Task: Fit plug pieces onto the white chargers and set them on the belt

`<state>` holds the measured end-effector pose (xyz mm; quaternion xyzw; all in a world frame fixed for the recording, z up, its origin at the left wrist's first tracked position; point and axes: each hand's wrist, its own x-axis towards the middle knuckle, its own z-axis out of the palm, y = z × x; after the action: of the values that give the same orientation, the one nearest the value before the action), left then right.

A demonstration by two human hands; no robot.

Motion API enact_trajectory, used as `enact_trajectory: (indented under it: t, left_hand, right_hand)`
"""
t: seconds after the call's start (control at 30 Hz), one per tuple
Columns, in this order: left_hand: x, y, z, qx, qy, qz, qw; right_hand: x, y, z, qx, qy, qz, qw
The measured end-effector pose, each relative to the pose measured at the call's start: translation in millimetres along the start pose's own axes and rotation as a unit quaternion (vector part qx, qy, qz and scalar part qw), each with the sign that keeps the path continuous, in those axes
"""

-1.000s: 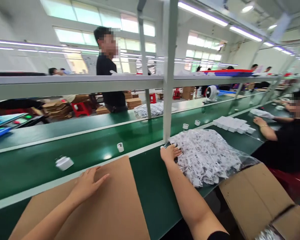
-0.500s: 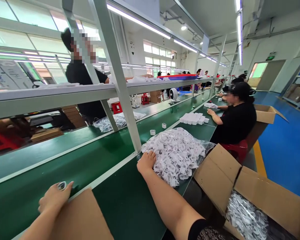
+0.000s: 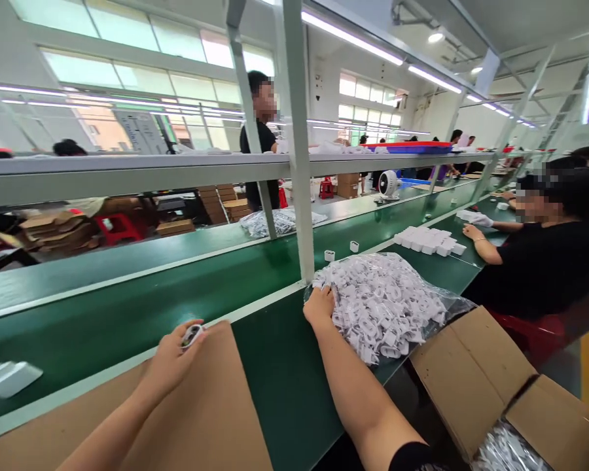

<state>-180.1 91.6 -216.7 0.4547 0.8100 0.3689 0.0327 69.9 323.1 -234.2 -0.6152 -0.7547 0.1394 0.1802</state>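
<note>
My left hand [image 3: 174, 353] is closed around a small white housing [image 3: 192, 335] with a dark inside, held over the edge of a flat cardboard sheet [image 3: 211, 405]. My right hand [image 3: 320, 306] reaches to the near left edge of a large heap of white plastic parts [image 3: 380, 301] on a clear bag; its fingertips are among the parts, and what they grip is hidden. Two small white housings [image 3: 329, 256] stand on the green belt [image 3: 235, 275] behind the heap.
A white housing [image 3: 12, 379] lies at the far left. A metal post [image 3: 299, 144] rises behind my right hand. An open carton [image 3: 461, 366] stands at the right, near a seated person [image 3: 559, 242] and rows of white blocks [image 3: 428, 241].
The view has turned left. My left hand has moved from beside the belt's edge to over the cardboard with the housing. My right hand stays at the heap, and another housing shows at left.
</note>
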Motion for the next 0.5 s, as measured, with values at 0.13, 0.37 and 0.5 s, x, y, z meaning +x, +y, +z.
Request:
enact_trajectory:
  t: [0.13, 0.37, 0.5]
  left_hand:
    - [-61, 0, -2.5, -0.074, -0.063, -0.013, 0.995]
    - [-101, -16, 15.2, -0.095, -0.084, -0.042, 0.991]
    - [-98, -27, 18.6, -0.096, -0.063, -0.043, 0.992]
  right_hand:
    - [2, 2, -3, -0.003, -0.004, -0.033, 0.999]
    - [-7, -1, -11, 0.008, 0.009, -0.080, 0.997]
    - [-15, -13, -14, 0.018, 0.020, -0.138, 0.990]
